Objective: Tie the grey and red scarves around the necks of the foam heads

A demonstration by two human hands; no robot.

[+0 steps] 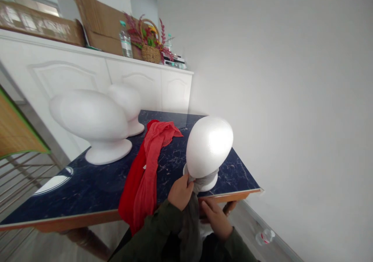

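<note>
A white foam mannequin head stands near the table's front right edge. Around its neck goes a grey scarf, whose long end hangs down over the edge. My left hand is closed on the scarf at the front of the neck, thumb on top. To the right of the hanging end, just below the table edge, is my right hand. Its fingers reach toward the scarf, loosely apart, with no cloth visible in them. Left of the head lies a red and coral scarf, draped over the front edge.
Two more white mannequin heads, one nearer and one behind, stand left on the dark blue marbled table. A white cabinet behind bears cardboard boxes, a bottle and a flower basket. A plastic bottle lies on the floor.
</note>
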